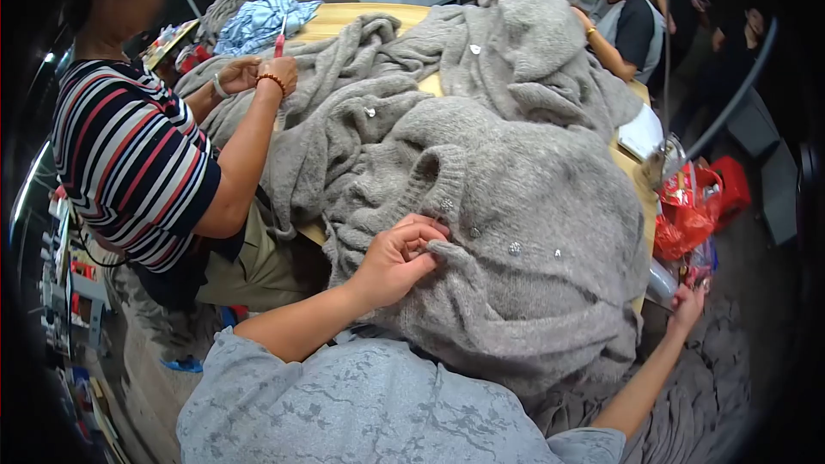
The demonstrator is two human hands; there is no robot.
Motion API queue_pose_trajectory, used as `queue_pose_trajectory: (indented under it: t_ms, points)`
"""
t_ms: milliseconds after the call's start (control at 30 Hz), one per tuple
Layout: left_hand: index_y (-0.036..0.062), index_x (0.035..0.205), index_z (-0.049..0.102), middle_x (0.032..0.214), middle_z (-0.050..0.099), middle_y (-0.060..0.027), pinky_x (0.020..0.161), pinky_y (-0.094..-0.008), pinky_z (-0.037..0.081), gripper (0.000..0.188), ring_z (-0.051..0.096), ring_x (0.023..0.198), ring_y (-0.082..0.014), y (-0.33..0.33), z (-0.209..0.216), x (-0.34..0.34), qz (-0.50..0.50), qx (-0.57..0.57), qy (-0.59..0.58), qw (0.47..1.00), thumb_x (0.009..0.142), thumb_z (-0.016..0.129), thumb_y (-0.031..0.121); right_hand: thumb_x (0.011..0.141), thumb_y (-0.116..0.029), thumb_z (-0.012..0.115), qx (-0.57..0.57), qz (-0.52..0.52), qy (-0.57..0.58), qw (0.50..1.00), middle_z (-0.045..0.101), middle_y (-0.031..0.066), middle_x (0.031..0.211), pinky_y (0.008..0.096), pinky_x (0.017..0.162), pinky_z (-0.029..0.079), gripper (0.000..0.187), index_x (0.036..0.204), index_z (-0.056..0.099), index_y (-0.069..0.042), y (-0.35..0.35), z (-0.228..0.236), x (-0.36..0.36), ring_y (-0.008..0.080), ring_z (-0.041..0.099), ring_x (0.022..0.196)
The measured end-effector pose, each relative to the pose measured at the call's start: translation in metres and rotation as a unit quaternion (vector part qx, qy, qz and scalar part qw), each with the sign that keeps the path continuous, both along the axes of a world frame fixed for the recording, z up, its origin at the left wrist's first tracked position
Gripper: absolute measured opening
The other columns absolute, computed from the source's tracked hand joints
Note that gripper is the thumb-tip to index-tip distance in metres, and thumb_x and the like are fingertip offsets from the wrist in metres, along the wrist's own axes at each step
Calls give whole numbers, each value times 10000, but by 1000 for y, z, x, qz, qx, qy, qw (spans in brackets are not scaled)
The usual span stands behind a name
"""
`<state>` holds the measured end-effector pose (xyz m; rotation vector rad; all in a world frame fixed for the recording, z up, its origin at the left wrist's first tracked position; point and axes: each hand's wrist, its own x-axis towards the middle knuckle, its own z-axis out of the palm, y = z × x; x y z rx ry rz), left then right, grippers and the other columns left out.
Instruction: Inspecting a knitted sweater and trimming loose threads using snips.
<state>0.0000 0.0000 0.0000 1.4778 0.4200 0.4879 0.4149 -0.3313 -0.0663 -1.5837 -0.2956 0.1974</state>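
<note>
Centrally, left hand [397, 262] angled inward, grip pinching grey cardigan [550, 176] edge; right hand [685, 309] stretched rightward, grip cannot tell.

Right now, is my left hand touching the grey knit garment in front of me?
Touching. The head view shows your left hand with thumb and fingers gathered on a fold of the grey knit garment.

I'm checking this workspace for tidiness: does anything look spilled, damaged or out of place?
Nothing looks visibly spilled or damaged. What stands out is the darker grey knitwear heaped at lower right, below the table, while the grey buttoned knit lies on top. What the heap rests on is hidden.
</note>
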Motion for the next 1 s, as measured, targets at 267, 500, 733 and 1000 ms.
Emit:
queue_pose_trajectory:
  t_ms: [267,500,733,1000]
  points:
    - [-11,985,622,1057,527,-59,702,-206,454,163,566,835,-74,14,16,-2,2,174,40,984,841,556,-46,841,-98,507,-112,285,-214,927,471,-13,638,237,489,323,133,930,570,-20,131,109,-201,66,430,544]
    - [-26,927,632,908,626,-127,673,-282,479,197,620,780,-225,9,23,-7,35,369,-2,929,746,570,-75,815,-199,648,-161,250,-524,798,591,130,735,359,552,441,221,917,567,-20,197,108,-244,295,577,621]
    - [-11,922,617,1099,495,-179,687,-344,495,224,617,782,-268,4,22,-16,111,444,8,889,717,566,-88,812,-233,623,-201,245,-615,722,508,57,678,359,541,442,212,773,482,-80,226,92,-255,232,567,613]
    - [-19,919,618,924,588,-150,695,-352,505,228,612,786,-312,4,16,-2,94,484,-3,870,711,558,-90,775,-198,656,-216,231,-638,702,483,64,653,357,530,431,206,782,487,-79,234,90,-258,236,541,592]
